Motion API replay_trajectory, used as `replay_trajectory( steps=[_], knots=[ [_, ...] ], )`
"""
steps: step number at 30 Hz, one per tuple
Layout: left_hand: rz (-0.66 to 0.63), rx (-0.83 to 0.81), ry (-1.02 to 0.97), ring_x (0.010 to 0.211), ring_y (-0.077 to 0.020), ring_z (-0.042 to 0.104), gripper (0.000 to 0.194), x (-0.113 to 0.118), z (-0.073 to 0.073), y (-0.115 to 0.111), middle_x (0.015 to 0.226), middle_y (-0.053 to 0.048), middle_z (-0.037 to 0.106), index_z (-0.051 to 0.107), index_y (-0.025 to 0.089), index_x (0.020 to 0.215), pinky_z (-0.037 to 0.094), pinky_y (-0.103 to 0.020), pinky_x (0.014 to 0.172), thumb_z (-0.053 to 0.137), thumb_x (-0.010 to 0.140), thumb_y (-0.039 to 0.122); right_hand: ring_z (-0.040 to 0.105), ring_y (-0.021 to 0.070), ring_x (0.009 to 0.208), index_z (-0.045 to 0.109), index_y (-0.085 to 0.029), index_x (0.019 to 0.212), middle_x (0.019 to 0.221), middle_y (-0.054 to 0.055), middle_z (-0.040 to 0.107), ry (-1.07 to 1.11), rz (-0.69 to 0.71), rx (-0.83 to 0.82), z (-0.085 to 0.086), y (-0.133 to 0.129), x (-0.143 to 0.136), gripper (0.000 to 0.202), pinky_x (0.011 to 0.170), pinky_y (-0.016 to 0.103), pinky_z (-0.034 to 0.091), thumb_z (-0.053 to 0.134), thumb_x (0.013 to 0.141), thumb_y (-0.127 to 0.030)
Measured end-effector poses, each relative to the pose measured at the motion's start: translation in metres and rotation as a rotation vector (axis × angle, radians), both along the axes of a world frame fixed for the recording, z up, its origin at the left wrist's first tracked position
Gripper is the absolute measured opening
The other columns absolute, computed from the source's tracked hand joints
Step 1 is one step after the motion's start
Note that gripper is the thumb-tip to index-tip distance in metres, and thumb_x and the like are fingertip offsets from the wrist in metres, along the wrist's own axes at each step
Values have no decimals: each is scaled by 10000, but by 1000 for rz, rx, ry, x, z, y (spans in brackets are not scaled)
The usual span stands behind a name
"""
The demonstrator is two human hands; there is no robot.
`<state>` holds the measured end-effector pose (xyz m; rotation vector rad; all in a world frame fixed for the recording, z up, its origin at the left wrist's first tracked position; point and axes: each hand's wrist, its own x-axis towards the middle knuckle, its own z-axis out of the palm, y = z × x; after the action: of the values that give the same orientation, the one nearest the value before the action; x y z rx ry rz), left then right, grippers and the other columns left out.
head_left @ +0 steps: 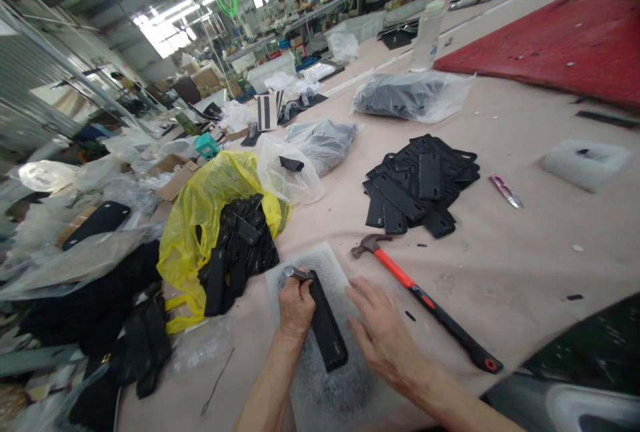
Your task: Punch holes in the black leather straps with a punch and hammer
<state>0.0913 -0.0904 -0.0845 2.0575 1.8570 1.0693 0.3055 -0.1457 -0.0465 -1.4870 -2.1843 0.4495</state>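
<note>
My left hand [296,305] is closed around a short metal punch [299,274] at the far end of a black strip [327,325]. The punch's lower tip is hidden by the fingers. Under the strip lies a grey, worn board [325,262]. Fingers apart and holding nothing, my right hand [377,325] hovers over or rests on the board's right edge; I cannot tell which. A claw hammer [425,299] with a red and black handle lies to the right of that hand, its head pointing away from me.
Behind the hammer is a pile of black strips [423,182], with small pink snips [506,191] beside it. A yellow bag [200,199] spilling black pieces stands at left. Further off are a wrapped bundle [410,95], a clear bottle [429,35] and a red board [550,45].
</note>
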Motion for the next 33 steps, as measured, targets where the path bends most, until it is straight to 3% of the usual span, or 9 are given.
replay_trajectory(
  steps=[3,7,12,16,19,23,26,30,33],
  knots=[
    [-6,-8,19,944,-261,698,217,0,1,-1,969,-100,741,656,170,1003,554,-402,840,479,876,162,519,320,1138,543,-129,1245,1276,184,555,-158,-238,18,-1,19,49,376,936,460,418,457,891,-225],
    [0,-49,35,897,-261,696,197,2,5,-2,910,-97,728,644,178,974,549,-392,809,475,875,155,580,263,790,569,-162,888,871,124,614,-264,-262,-175,-9,28,93,116,707,382,448,481,867,-234],
    [6,-74,11,850,-251,688,186,6,13,-5,858,-84,703,620,189,947,532,-359,753,463,865,131,519,140,540,470,-208,769,664,-4,523,397,-256,-822,-5,16,82,100,501,254,426,494,815,-293],
    [4,-45,-20,857,-251,685,208,5,12,-7,852,-81,697,616,196,968,527,-358,743,464,855,110,302,70,347,444,-224,781,576,-76,394,667,-373,-1101,31,21,60,237,325,187,274,438,855,-448],
    [5,-27,-21,841,-249,688,207,4,10,-7,849,-78,699,613,198,961,525,-356,721,458,857,106,290,79,356,441,-232,757,545,-79,357,577,-264,-793,93,37,52,377,311,189,219,386,892,-579],
    [10,-14,-23,817,-243,694,196,4,9,-7,831,-72,706,612,194,944,526,-343,700,466,849,105,418,112,490,498,-225,884,616,-37,443,543,-144,-33,173,54,43,339,425,222,312,363,965,-526],
    [9,0,-23,807,-239,695,191,3,9,-7,819,-70,708,618,196,918,528,-340,697,462,848,109,388,115,463,484,-224,810,593,-26,454,374,-44,199,182,53,33,334,448,258,269,319,993,-449],
    [8,-8,-24,786,-236,693,203,2,8,-6,832,-70,712,619,202,928,529,-346,694,448,855,120,296,107,377,475,-230,683,483,-36,452,26,195,150,168,49,27,328,443,295,123,447,948,-421],
    [5,-12,-35,808,-243,694,195,2,6,-6,827,-75,709,619,202,913,529,-352,708,453,851,122,356,114,403,476,-230,740,520,-34,476,88,100,203,173,49,27,306,452,277,174,394,977,-406]
  ],
)
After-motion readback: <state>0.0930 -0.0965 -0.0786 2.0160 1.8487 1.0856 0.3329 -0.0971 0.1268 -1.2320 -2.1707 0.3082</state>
